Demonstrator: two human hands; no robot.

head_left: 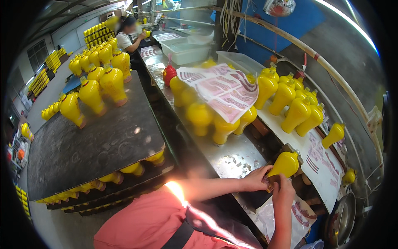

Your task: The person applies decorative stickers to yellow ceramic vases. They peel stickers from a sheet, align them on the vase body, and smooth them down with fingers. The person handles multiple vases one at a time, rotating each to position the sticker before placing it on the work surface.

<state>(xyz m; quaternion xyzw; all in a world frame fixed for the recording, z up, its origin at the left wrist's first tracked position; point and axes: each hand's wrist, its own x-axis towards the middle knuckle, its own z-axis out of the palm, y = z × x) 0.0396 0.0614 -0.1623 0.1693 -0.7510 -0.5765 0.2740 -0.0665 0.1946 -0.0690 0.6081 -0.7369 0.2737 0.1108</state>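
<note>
A glossy yellow bottle (286, 164) with a wide shoulder and narrow base lies tilted over the workbench, its neck pointing up and right. My left hand (255, 179) grips it near the narrow base from the left. The fingers of my right hand (284, 191) are closed against the same base from the near side, where a dark printed band partly shows. Just below my hands, a sheet of red and purple printed decals (302, 218) rests on white paper at the bench's near end.
More yellow bottles (298, 111) stand on the right-hand board beside another decal sheet (319, 155). A large decal sheet (224, 89) drapes over bottles ahead. At left, a dark board (103, 145) carries bottles. A co-worker (126, 39) holds a bottle farther off; a metal pan (343, 216) is lower right.
</note>
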